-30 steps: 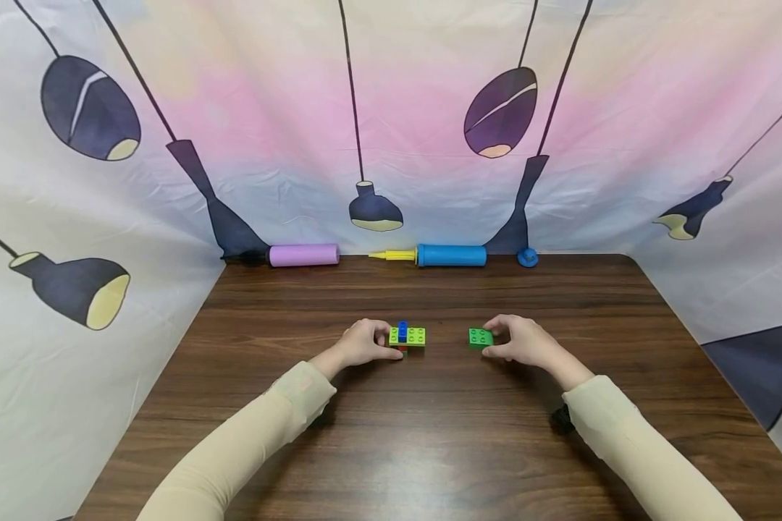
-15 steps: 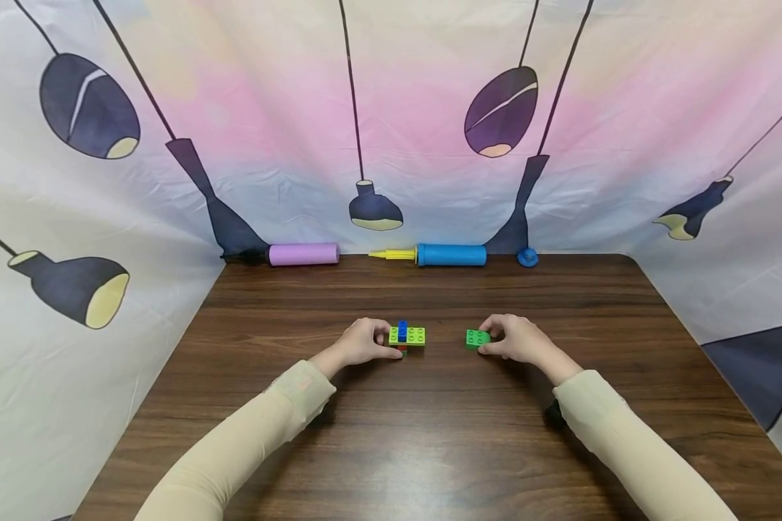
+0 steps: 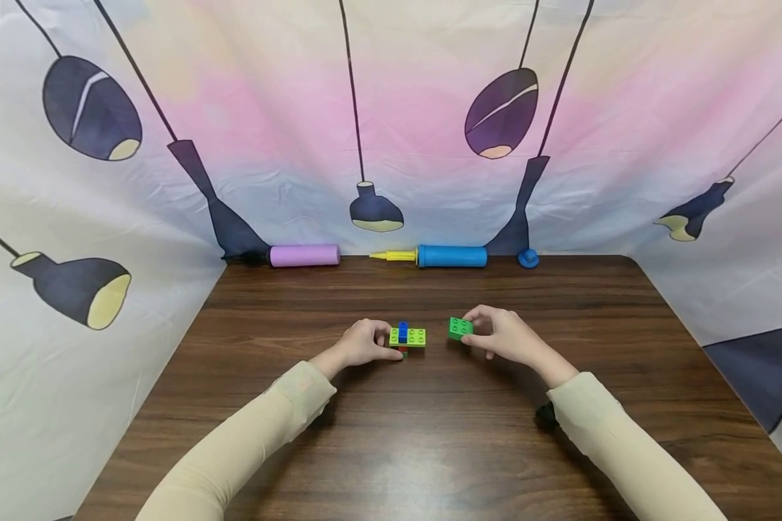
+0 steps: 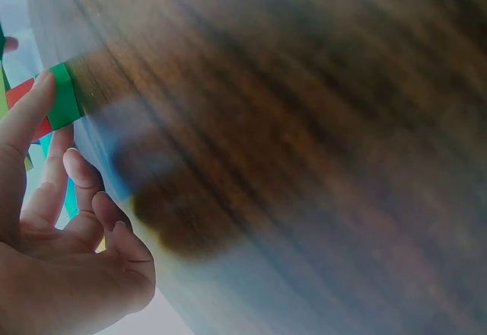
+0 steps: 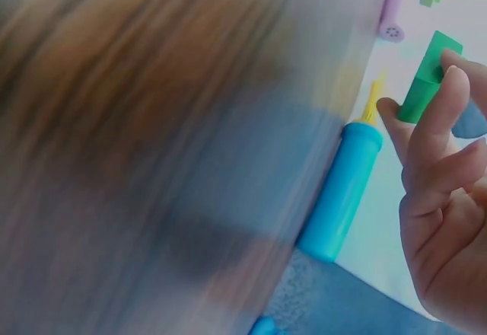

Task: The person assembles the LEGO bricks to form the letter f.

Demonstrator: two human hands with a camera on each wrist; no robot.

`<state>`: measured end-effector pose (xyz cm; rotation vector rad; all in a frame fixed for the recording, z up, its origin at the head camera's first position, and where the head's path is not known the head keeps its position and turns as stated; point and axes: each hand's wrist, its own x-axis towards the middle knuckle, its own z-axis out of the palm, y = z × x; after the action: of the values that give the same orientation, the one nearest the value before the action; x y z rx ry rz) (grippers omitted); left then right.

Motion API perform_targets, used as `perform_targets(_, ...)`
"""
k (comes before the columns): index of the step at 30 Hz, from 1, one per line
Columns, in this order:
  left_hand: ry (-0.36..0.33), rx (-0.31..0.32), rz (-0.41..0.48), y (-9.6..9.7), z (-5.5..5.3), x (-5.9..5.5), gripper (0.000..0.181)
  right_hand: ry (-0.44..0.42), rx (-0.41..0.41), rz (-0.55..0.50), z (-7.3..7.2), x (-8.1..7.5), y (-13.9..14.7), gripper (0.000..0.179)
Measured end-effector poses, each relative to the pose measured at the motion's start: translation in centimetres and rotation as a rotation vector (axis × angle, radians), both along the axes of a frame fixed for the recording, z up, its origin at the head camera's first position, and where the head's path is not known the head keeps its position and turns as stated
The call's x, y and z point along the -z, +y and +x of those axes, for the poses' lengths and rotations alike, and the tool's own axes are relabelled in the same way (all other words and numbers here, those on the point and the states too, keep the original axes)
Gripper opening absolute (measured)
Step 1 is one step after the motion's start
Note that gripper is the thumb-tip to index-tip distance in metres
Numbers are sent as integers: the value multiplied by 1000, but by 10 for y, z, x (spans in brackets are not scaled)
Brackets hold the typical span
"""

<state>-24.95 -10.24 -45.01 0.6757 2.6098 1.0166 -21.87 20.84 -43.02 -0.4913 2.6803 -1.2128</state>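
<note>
My left hand [image 3: 365, 341] pinches the base of a small stack of toy building bricks on the table. In the left wrist view that base is a green brick [image 4: 67, 99] with a red brick [image 4: 21, 93] above it. A long lime brick [image 3: 418, 337] lies across the stack, and a narrow blue brick [image 3: 402, 333] sits on top of it. Thumb and fingertips of my right hand [image 3: 513, 339] pinch a separate green four-stud brick [image 3: 458, 328]. It is raised off the table, a short way right of the stack, slightly tilted.
Along the back edge of the brown wooden table [image 3: 391, 420] lie a purple pump [image 3: 305, 255], a blue pump [image 3: 452, 256] with a yellow nozzle [image 3: 397, 255], and a small blue piece [image 3: 528, 258]. Printed fabric [image 3: 417, 108] hangs behind and at both sides.
My right hand has moved left with the green brick and lifted it from the table, closer to the stack. My left hand and the stack have stayed put.
</note>
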Motion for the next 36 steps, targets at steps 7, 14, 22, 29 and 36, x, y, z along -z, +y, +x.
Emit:
perform_targets(7, -2, 5, 6, 0, 1, -1, 27, 49, -19, -40, 2, -8, -18, 38)
perform_targets(14, -2, -6, 13, 0, -1, 0, 27, 68, -47, -117, -2, -11, -35, 35)
perform_targets(22, -19, -7, 32, 0, -2, -1, 25, 95, -44, -162, -7, -13, -54, 34)
perform_targets(29, -15, -5, 27, 0, -3, -3, 25, 112, -55, -160, -10, -14, -68, 35)
perform_targets(36, -21, -5, 14, 0, -2, -2, 26, 126, -87, -123, -10, -9, -76, 44)
